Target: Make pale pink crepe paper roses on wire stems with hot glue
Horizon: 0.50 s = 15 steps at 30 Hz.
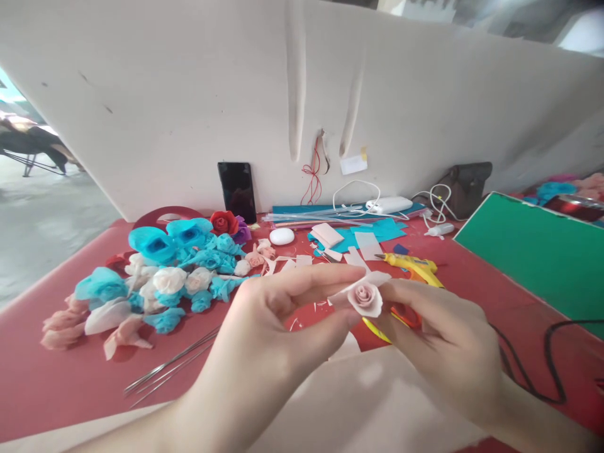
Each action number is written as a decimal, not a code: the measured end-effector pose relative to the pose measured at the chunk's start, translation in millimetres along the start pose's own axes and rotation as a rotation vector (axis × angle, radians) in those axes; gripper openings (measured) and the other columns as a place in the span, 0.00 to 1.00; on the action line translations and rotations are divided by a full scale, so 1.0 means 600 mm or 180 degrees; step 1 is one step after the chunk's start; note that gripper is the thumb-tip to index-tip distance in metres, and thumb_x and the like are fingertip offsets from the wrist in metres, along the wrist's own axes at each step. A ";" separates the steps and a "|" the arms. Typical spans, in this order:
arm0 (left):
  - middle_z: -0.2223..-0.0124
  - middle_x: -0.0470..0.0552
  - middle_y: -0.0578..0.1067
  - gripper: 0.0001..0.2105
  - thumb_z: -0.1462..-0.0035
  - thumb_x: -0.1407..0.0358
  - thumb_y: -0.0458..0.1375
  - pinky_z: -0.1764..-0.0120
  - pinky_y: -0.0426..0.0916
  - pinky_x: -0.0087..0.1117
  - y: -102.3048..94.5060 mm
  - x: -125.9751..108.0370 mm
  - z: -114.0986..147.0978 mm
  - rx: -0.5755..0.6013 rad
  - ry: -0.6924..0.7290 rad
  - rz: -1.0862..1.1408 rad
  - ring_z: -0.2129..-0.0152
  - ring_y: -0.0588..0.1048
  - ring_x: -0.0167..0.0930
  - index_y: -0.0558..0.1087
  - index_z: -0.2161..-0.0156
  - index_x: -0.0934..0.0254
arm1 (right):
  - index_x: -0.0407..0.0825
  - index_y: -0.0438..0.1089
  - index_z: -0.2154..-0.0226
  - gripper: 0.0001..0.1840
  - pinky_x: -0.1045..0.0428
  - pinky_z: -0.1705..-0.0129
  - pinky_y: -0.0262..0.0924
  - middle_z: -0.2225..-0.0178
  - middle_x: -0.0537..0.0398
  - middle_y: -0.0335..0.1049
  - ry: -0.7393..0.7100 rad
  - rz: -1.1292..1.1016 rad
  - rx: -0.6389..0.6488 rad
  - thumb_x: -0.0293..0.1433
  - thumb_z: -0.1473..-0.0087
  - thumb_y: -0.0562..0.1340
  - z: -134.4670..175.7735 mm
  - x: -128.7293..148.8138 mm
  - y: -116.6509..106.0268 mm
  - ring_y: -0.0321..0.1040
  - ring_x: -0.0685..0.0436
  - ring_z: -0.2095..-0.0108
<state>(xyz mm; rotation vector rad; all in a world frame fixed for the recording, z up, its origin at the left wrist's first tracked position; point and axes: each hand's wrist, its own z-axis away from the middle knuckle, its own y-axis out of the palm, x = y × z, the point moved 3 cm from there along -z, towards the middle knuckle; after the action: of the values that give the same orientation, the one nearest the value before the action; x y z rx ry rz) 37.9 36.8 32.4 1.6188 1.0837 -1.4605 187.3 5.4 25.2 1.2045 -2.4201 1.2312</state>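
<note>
A small pale pink flower (365,298) is held up between the two hands, above the near part of the red table (61,396). The left hand (278,336) pinches it between thumb and fingers, and the right hand (450,333) grips its other edge. Its centre is coiled into a tight spiral with wider petals around it, so the bud looks formed; a pale flap sticks out past the rim, so the outer layer seems unfinished. Blue flowers (151,244), soft and crinkled, lie heaped to the left with rounded white flowers (170,280) and limp pink flowers (63,326), apparently made already. Flat pale strips (369,245) lie loose beyond the hands, near a hard yellow glue gun (419,267). Thin, straight metal rods (172,365) rest beside the left wrist.
</note>
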 end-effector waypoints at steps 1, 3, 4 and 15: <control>0.65 0.35 0.79 0.11 0.50 0.71 0.61 0.65 0.71 0.13 0.000 0.001 0.000 0.0004 -0.0018 0.0007 0.65 0.77 0.24 0.77 0.65 0.49 | 0.51 0.68 0.67 0.05 0.60 0.72 0.59 0.75 0.65 0.70 0.0030 -0.0007 0.0019 0.26 0.46 0.59 0.000 0.000 0.000 0.65 0.56 0.75; 0.66 0.36 0.80 0.09 0.50 0.69 0.61 0.72 0.70 0.12 0.001 0.002 0.000 0.0009 -0.0028 -0.0010 0.68 0.77 0.25 0.77 0.66 0.50 | 0.52 0.68 0.67 0.04 0.60 0.72 0.59 0.75 0.65 0.70 0.0077 -0.0030 -0.0014 0.27 0.46 0.59 0.002 -0.001 0.001 0.66 0.56 0.74; 0.67 0.37 0.80 0.08 0.50 0.68 0.61 0.75 0.69 0.12 0.001 0.001 -0.001 0.0015 -0.0006 -0.0018 0.70 0.77 0.25 0.78 0.67 0.50 | 0.53 0.67 0.66 0.04 0.60 0.72 0.59 0.74 0.65 0.70 0.0120 -0.0035 -0.0075 0.28 0.47 0.60 0.004 -0.002 0.001 0.66 0.56 0.74; 0.70 0.41 0.79 0.06 0.49 0.69 0.61 0.68 0.70 0.14 -0.002 0.001 -0.006 0.0222 -0.0395 0.0635 0.71 0.77 0.23 0.78 0.66 0.57 | 0.54 0.68 0.72 0.03 0.61 0.77 0.58 0.80 0.65 0.65 0.0757 -0.0539 0.0086 0.29 0.51 0.62 -0.002 -0.003 0.001 0.62 0.55 0.78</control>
<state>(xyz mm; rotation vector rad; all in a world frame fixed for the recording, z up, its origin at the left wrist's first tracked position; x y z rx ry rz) 38.5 40.8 32.5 1.6110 0.7866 -1.4578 187.7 7.4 24.5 1.1686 -2.0942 1.2793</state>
